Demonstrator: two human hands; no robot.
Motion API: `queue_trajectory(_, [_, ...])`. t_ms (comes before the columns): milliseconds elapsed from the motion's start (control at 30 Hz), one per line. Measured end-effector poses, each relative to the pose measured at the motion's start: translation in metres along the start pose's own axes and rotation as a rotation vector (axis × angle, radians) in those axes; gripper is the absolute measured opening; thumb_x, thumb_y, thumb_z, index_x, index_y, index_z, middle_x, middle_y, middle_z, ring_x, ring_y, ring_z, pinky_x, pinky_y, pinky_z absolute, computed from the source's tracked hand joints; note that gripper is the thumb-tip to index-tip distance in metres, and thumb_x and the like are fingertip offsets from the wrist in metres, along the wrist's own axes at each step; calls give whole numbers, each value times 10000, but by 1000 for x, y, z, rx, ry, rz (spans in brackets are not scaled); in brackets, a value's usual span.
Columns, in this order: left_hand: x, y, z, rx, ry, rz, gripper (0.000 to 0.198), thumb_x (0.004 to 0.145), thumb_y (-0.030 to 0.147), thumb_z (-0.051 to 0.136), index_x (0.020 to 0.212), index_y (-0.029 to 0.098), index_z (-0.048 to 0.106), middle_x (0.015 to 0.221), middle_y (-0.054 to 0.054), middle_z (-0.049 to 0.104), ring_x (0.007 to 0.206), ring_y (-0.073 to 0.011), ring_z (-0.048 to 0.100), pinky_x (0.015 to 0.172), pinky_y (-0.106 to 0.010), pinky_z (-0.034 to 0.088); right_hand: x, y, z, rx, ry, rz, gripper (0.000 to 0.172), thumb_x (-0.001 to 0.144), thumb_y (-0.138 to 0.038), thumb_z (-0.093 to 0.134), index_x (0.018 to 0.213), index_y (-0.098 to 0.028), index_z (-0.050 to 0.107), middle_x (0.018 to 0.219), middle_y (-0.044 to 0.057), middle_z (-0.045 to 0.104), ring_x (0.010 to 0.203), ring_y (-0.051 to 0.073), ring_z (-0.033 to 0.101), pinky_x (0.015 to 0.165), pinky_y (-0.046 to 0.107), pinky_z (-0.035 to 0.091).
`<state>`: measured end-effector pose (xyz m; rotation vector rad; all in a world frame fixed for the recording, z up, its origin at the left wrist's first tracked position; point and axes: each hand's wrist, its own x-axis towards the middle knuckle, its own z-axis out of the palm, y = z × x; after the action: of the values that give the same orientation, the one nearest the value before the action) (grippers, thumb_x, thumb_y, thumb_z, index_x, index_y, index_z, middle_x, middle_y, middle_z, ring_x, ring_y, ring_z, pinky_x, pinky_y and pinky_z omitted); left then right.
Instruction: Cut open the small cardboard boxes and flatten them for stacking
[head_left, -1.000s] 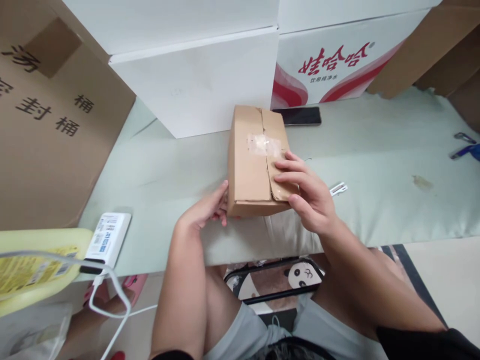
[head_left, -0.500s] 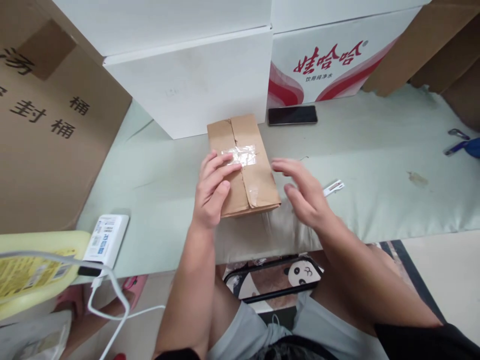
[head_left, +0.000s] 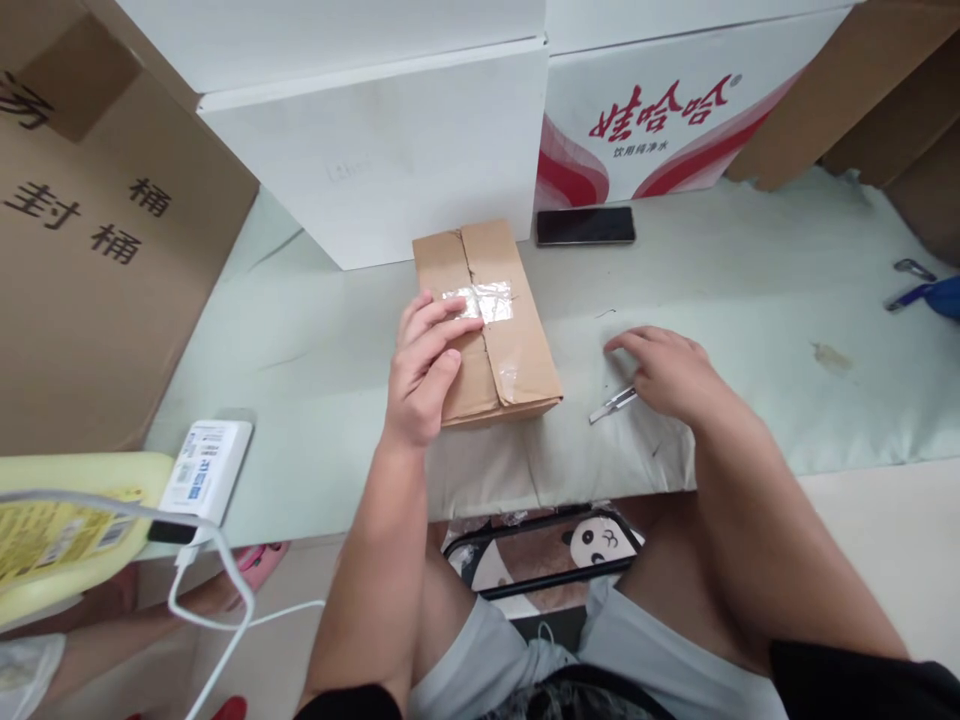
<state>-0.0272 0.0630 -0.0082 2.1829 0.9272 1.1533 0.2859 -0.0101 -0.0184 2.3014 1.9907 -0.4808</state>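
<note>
On smooth pale-green covering [head_left: 750, 300], one oblong brown cardboard box [head_left: 517, 350] sits centrally, the left hand [head_left: 420, 382] spread loosely atop; rightward, the curled right hand [head_left: 670, 372] meets one slim silvery tool [head_left: 613, 404], its grip unclear.

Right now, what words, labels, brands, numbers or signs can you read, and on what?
"娃哈哈®": white-and-red box
"饮用纯净水": same box
"封": big carton
"桶", twice: same carton
Cut-off character there: unsure
Too small: labels on yellow bottle and white block
Too faint: mark on white box
Small taped box: none seen
</note>
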Motion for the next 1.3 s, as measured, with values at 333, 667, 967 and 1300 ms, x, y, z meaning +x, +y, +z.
queue_trajectory(333, [0, -1, 4, -15, 4, -46, 374, 994, 458, 473, 1191, 306, 751, 1399, -36, 659, 1476, -300, 429, 1302, -565, 266, -9, 10, 16, 7, 22, -131, 357, 840, -178, 552, 1122, -300, 732, 1424, 96, 614, 1311, 349, 595, 1095, 614, 453])
queue_trajectory(667, [0, 21, 19, 134, -1, -4, 432, 1024, 472, 399, 1243, 270, 712, 1407, -77, 636, 1410, -292, 480, 1304, -555, 245, 13, -14, 3, 566, 479, 163, 354, 858, -391, 634, 1173, -242, 575, 871, 20, 702, 605, 181, 624, 611, 323, 489])
queue_trajectory(967, [-16, 51, 26, 238, -32, 2, 488, 974, 479, 496, 1338, 207, 674, 1489, -122, 575, 1452, -351, 390, 1246, -588, 306, -10, -42, -38, 1312, 620, -299, 338, 851, -385, 515, 1175, -301, 562, 996, 32, 700, 718, 186, 678, 681, 376, 577])
queue_trajectory(1300, [-32, 77, 52, 196, -70, 44, 429, 917, 392, 601, 1307, 235, 687, 1480, -122, 572, 1393, -348, 421, 1207, -561, 362, -44, -74, -42, 1038, 689, -391, 166, 950, -433, 593, 1023, -290, 633, 684, -29, 587, 506, 127, 522, 459, 271, 401])
